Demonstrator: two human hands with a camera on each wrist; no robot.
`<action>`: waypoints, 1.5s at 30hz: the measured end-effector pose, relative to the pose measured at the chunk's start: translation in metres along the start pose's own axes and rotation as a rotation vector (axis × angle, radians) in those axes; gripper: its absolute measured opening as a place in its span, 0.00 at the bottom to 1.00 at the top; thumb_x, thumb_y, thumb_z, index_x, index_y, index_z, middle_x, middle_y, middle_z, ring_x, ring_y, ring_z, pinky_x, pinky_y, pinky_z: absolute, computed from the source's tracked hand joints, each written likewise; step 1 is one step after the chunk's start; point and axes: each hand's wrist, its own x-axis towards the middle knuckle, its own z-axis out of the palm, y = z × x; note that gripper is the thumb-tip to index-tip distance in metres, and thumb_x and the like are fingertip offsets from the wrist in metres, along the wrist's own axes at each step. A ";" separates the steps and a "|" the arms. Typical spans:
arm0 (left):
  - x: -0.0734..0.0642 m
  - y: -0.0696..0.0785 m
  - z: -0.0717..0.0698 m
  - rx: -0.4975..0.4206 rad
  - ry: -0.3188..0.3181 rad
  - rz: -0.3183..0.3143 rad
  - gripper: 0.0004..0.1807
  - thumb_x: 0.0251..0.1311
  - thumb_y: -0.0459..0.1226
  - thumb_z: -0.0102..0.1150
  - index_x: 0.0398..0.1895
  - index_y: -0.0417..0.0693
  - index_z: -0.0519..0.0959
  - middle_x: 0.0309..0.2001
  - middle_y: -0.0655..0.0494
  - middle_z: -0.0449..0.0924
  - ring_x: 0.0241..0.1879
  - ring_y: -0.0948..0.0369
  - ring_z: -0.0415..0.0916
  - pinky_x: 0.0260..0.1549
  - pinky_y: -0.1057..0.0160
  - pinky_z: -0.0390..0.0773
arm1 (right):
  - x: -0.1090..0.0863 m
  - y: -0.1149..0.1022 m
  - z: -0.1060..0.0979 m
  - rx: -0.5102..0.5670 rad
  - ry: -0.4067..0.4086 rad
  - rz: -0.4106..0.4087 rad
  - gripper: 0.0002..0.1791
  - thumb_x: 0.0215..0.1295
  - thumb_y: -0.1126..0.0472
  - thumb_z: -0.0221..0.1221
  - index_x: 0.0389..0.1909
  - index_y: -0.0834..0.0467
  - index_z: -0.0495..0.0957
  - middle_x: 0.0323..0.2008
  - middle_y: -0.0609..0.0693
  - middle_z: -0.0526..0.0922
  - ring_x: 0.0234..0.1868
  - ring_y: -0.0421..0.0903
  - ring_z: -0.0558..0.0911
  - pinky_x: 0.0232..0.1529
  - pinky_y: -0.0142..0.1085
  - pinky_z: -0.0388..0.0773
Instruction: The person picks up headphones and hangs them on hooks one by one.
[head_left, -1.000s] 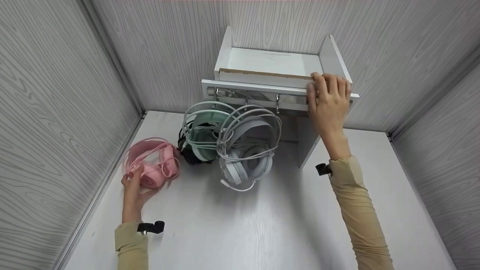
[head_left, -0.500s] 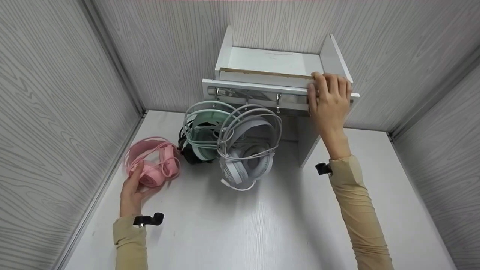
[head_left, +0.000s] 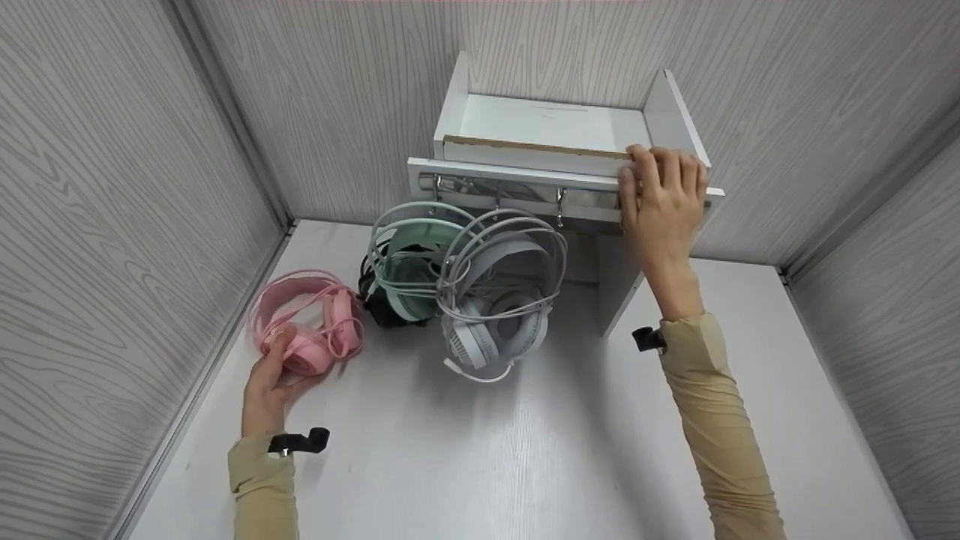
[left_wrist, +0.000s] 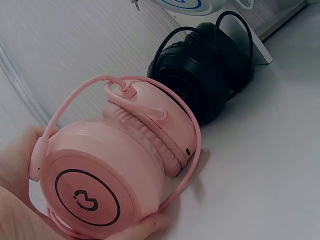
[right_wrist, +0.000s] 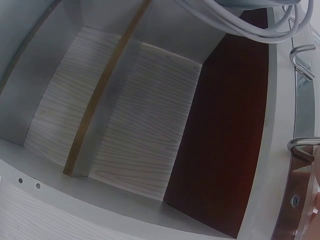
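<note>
My left hand grips the near ear cup of a pair of pink headphones, at the left of the table. In the left wrist view the thumb and fingers lie around that cup, which bears a dark ring logo. A pink cable loops over both cups. My right hand holds the right end of the hook rail on a white shelf unit. From the rail hang white headphones with a mic boom and green headphones. Only fingertips show at the right wrist view's edge.
Black headphones sit behind the pink pair, partly hidden by the green ones. Metal hooks stick out along the rail. Patterned panels wall in the white tabletop at the back and sides.
My left hand has moved slightly forward and settled around the pink ear cup. The pink headphones have shifted only a little. My right hand keeps its hold on the rail.
</note>
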 end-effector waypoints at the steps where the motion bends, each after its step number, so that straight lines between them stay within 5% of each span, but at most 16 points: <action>1: 0.000 -0.001 -0.001 0.007 -0.002 0.002 0.55 0.62 0.49 0.69 0.82 0.59 0.42 0.80 0.56 0.45 0.75 0.58 0.52 0.68 0.43 0.64 | 0.000 0.000 0.000 -0.003 -0.001 0.001 0.20 0.80 0.47 0.47 0.57 0.54 0.78 0.50 0.57 0.79 0.58 0.57 0.72 0.71 0.49 0.56; 9: 0.005 -0.009 -0.013 -0.089 -0.062 0.005 0.52 0.64 0.47 0.67 0.82 0.59 0.42 0.75 0.56 0.52 0.73 0.59 0.56 0.69 0.45 0.61 | 0.000 0.000 0.000 0.005 -0.017 0.007 0.20 0.80 0.46 0.46 0.58 0.54 0.78 0.51 0.57 0.79 0.58 0.57 0.72 0.72 0.48 0.55; 13: 0.016 -0.011 -0.022 -0.090 -0.052 0.020 0.52 0.62 0.48 0.69 0.81 0.59 0.45 0.73 0.57 0.55 0.71 0.57 0.58 0.63 0.45 0.70 | -0.001 0.000 0.001 0.004 -0.017 0.010 0.20 0.80 0.46 0.46 0.58 0.54 0.78 0.51 0.57 0.79 0.58 0.57 0.72 0.72 0.48 0.55; 21: 0.018 -0.014 -0.029 -0.205 -0.048 0.035 0.49 0.62 0.50 0.69 0.79 0.64 0.48 0.76 0.60 0.48 0.72 0.57 0.53 0.64 0.38 0.66 | 0.000 0.000 0.002 0.003 -0.018 0.011 0.20 0.80 0.46 0.46 0.57 0.54 0.78 0.50 0.57 0.79 0.58 0.57 0.72 0.72 0.48 0.55; 27: 0.030 -0.020 -0.041 -0.241 -0.031 0.100 0.47 0.62 0.50 0.69 0.78 0.60 0.51 0.73 0.56 0.52 0.70 0.54 0.57 0.45 0.39 0.81 | 0.000 -0.002 0.002 0.003 -0.021 0.011 0.20 0.80 0.46 0.46 0.57 0.53 0.78 0.51 0.57 0.79 0.58 0.57 0.72 0.72 0.49 0.55; 36: -0.002 -0.023 -0.033 -0.245 -0.052 0.219 0.38 0.66 0.49 0.65 0.74 0.53 0.59 0.57 0.49 0.70 0.50 0.53 0.81 0.47 0.45 0.82 | 0.000 0.000 -0.001 0.009 -0.035 0.025 0.21 0.80 0.45 0.45 0.58 0.53 0.78 0.51 0.56 0.79 0.59 0.57 0.72 0.73 0.47 0.54; 40: -0.011 -0.022 -0.030 -0.268 -0.022 0.250 0.31 0.68 0.47 0.63 0.68 0.52 0.63 0.56 0.49 0.69 0.46 0.53 0.83 0.48 0.43 0.81 | 0.000 0.000 -0.001 0.011 -0.030 0.021 0.21 0.80 0.46 0.46 0.58 0.53 0.78 0.51 0.57 0.79 0.59 0.57 0.72 0.72 0.47 0.55; 45: -0.025 -0.020 -0.021 -0.185 0.000 0.300 0.28 0.72 0.48 0.56 0.70 0.55 0.60 0.60 0.54 0.63 0.54 0.57 0.77 0.60 0.43 0.73 | 0.000 0.000 -0.002 0.010 -0.034 0.025 0.21 0.80 0.45 0.46 0.58 0.53 0.78 0.51 0.56 0.79 0.59 0.57 0.72 0.73 0.47 0.54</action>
